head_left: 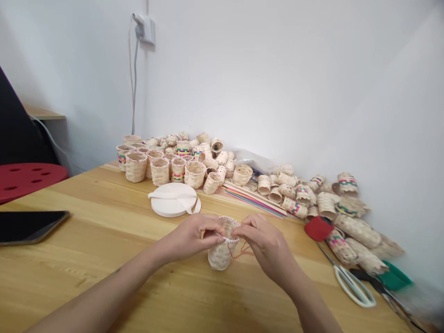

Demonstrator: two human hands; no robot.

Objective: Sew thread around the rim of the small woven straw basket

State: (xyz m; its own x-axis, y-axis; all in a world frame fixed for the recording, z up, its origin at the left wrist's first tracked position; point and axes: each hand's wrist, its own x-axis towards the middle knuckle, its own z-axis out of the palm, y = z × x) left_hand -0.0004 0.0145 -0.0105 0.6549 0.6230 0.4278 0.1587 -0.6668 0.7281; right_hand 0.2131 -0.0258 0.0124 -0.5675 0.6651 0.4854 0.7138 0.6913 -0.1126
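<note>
Woven baskets (pixel 160 171) crowd the desk (pixel 104 222) against the wall. My left hand (pixel 190 238) and right hand (pixel 265 245) pinch the rim of a small woven basket (pixel 220 255), fingers (pixel 212 226) closed on it, orange thread (pixel 243 253) beside

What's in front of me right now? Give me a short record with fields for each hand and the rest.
Left hand: fingers pinch the white-edged rim of a small woven basket
Right hand: fingers at the same rim, orange thread hanging nearby
Rest: wooden table, pile of woven baskets, roll of white tape, coloured strips, white-handled scissors, red cloth
</note>
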